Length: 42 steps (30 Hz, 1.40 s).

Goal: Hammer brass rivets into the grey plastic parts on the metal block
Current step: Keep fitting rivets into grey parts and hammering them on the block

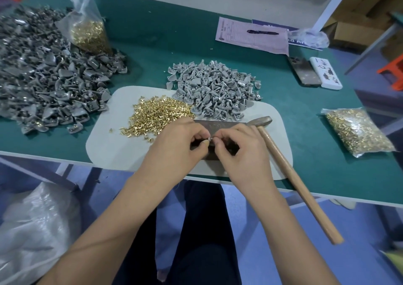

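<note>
Grey plastic parts, many showing a glint of brass, lie heaped in a big pile (43, 84) at the left end of a green worktable (152, 34), with an open clear bag of brass rivets (89, 32) propped against the heap's far side. Nearer the middle, a pale mat (104, 147) covers the table's front edge and carries a loose pile of brass rivets (157, 114); just right of it a second, lighter heap of grey parts (213, 88) spills from the table onto the mat. Touching the front of these two piles sits the metal block (220, 126), largely hidden by the worker's hands. The left hand (174, 141) and right hand (242, 147) meet over the block, fingers curled, each pinching at one small piece (209, 138) held between the fingertips; whether it is a rivet, a grey part or both is too small to tell. Beside the right hand a hammer (290, 175) lies on the mat, its head touching the block's far right corner and its wooden handle jutting past the table edge. Farther back are a pink form with a pen (262, 32) on it and two phones (314, 73). At the right end rests a sealed bag of rivets (357, 132).
</note>
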Motion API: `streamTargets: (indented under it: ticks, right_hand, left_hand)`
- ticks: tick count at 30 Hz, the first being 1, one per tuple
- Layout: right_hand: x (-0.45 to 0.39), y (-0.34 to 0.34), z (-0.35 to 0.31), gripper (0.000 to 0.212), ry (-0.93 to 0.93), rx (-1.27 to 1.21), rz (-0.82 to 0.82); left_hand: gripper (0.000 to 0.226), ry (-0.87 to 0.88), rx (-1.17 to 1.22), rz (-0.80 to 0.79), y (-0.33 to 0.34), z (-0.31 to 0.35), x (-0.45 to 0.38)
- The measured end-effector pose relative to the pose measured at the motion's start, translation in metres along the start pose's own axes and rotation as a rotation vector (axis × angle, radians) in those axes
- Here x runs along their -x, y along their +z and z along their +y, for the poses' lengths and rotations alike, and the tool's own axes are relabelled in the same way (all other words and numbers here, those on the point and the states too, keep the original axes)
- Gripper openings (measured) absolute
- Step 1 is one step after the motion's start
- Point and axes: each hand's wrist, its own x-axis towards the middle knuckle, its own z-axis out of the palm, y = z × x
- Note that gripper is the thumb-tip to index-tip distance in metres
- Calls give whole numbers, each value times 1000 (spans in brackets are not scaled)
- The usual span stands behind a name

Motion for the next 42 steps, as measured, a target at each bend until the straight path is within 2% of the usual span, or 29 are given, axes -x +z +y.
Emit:
streamTargets:
  ticks: [7,14,19,21,25,29,31,32,34,36,38,40,42]
  right_hand:
    - [-15,-13,-7,8,-131,274,-135]
    - [-17,-19,-9,12,-27,172,-209]
    - [-17,-15,-27,15,-195,563,-160]
    - [-14,-14,-30,16,-200,605,-173]
    - [-17,-20,-23,17,-61,436,-204]
    - [-17,-17,-16,16,-57,395,-199]
    - [-16,-18,-10,13,-35,263,-212]
    - [-15,-21,-5,13,-1,154,-183]
    - [-9,-31,10,16,108,30,-19]
    - [1,-41,32,22,295,223,82]
    - [13,-47,52,37,516,459,-34]
    - [20,-49,61,37,561,465,-132]
    - [20,-51,64,28,509,473,-132]
  left_hand:
    - [7,26,-26,-24,-2,-1,-3]
    - [4,22,-24,-3,-4,-1,-5]
    - [6,27,-25,-9,-5,-2,-7]
    - [6,33,-33,-6,-5,-2,-8]
    - [7,16,-23,2,-3,-2,-6]
    - [7,12,-27,-1,-5,0,-6]
    - [7,6,-36,-2,-5,0,-6]
    - [7,2,-39,-2,-5,1,-5]
    - [6,-6,-30,1,-4,1,-5]
    - [5,-13,-21,3,-3,1,-4]
    - [6,-11,-28,3,-3,2,-4]
    - [6,-6,-34,3,-3,3,-4]
    - [6,4,-32,10,-3,3,-4]
